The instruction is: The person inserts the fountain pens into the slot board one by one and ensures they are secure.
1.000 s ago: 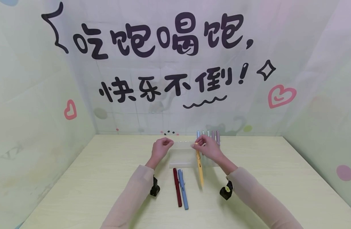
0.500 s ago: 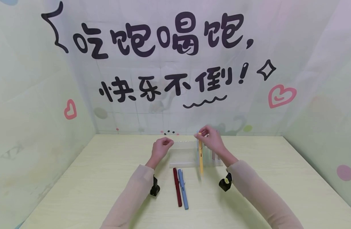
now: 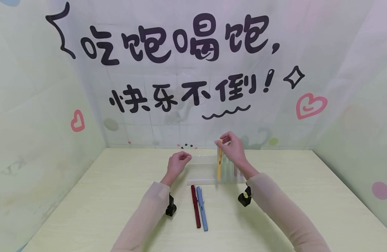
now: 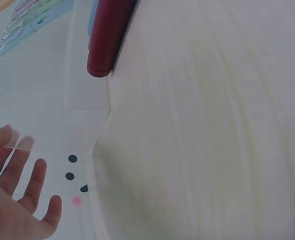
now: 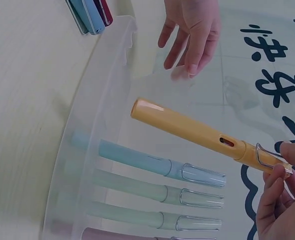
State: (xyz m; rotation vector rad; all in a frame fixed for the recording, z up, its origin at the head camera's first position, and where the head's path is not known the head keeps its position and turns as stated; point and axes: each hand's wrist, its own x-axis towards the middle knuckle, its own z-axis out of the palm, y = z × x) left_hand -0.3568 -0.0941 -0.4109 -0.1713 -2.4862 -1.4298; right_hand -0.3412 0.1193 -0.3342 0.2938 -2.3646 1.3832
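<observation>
My right hand (image 3: 233, 150) pinches a yellow pen (image 5: 187, 127) by its clip end. The pen hangs nearly upright in front of a clear plastic pen stand (image 3: 201, 182), its barrel end low near the stand's front ledge. In the right wrist view that pen lies apart from a light blue pen (image 5: 137, 159) seated in the stand. Beside the blue one sit pale green pens (image 5: 130, 184) and a purple pen (image 5: 120, 235). My left hand (image 3: 177, 165) pinches the upper left corner of the stand between thumb and fingertips, its other fingers spread in the left wrist view.
A dark red pen (image 3: 195, 206) and a blue pen (image 3: 202, 209) lie side by side on the light wooden table (image 3: 102, 210), in front of the stand. Behind the stand rises a printed backdrop (image 3: 168, 133) with lettering.
My right hand has risen and moved slightly away with the yellow pen, whose lower end has gone from over the table to the stand's front ledge. The left hand stays put.
</observation>
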